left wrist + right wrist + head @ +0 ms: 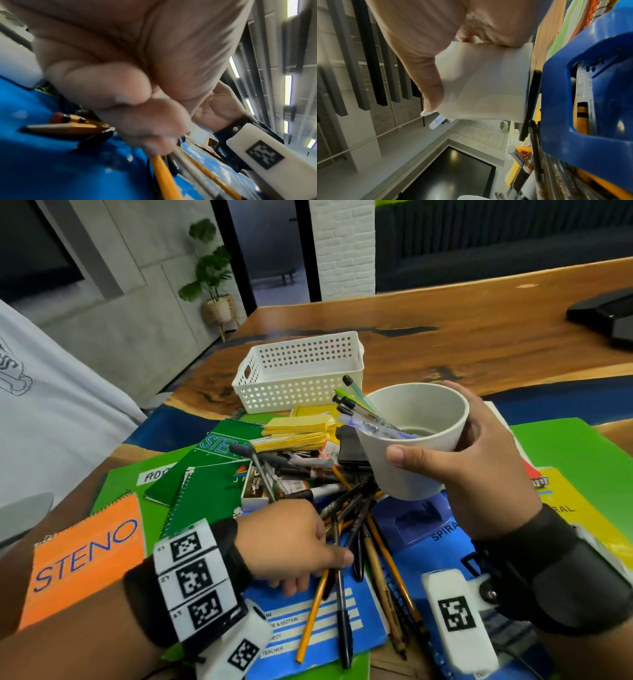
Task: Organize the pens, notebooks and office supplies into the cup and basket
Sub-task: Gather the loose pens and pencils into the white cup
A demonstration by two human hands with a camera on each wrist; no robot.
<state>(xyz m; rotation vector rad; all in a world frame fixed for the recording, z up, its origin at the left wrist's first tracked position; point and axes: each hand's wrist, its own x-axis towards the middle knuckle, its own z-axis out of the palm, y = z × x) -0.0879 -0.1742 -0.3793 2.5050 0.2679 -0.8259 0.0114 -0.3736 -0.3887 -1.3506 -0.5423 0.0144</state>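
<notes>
Several pens [368, 414] in tilted cup [412, 440], seemingly pointing up-left

One white cup [407, 440] sits at about three o'clock from the heap, with roughly six pens [363, 414] leaning out of it toward ten o'clock. One white perforated basket [298, 371] stands at twelve o'clock. At least seven notebooks are spread about: one orange [85, 559] at nine o'clock, three dark green [205, 491] at ten o'clock, two blue [301, 628] at six o'clock and one yellow [575, 508] at three o'clock. The loose pens and pencils [359, 525] at the centre overlap too much to count exactly; there are well over a dozen.
</notes>
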